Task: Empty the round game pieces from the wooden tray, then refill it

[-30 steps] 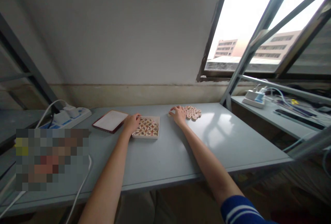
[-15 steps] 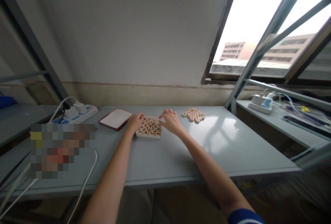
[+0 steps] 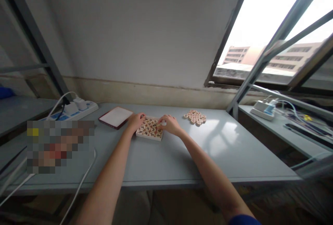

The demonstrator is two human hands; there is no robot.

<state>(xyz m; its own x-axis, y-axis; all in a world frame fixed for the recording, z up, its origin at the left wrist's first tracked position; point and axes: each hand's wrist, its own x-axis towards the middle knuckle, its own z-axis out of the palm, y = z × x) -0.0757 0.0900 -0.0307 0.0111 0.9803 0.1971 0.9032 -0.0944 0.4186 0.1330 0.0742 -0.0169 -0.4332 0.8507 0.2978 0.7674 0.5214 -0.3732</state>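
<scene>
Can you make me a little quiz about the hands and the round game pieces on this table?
1. True or false: the left hand rests at the left edge of the tray of pieces.
2. Where is the right hand? A: on the loose pile of pieces. B: at the tray's right side. C: on the power strip.
3. Fill in: the flat red-edged lid lies to the ____ of the tray.

Key: 1 true; 2 B; 3 left.
</scene>
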